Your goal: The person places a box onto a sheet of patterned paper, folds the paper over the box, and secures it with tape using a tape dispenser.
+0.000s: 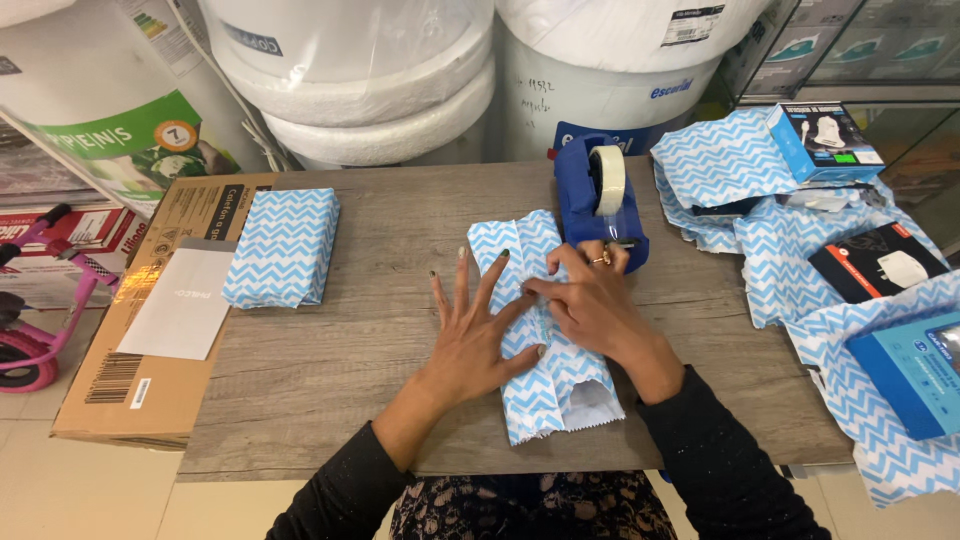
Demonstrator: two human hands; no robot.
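Observation:
A parcel half wrapped in blue-and-white zigzag paper lies in the middle of the grey wooden table. My left hand lies flat on it with fingers spread, pressing the paper down. Beside it, my right hand presses its fingertips onto the paper's fold near the parcel's top. Just behind my right hand stands a blue tape dispenser with a roll of clear tape.
A finished zigzag-wrapped package lies at the table's left. A flat cardboard box leans off the left edge. Sheets of zigzag paper and several small boxed products cover the right side. Large white appliances stand behind.

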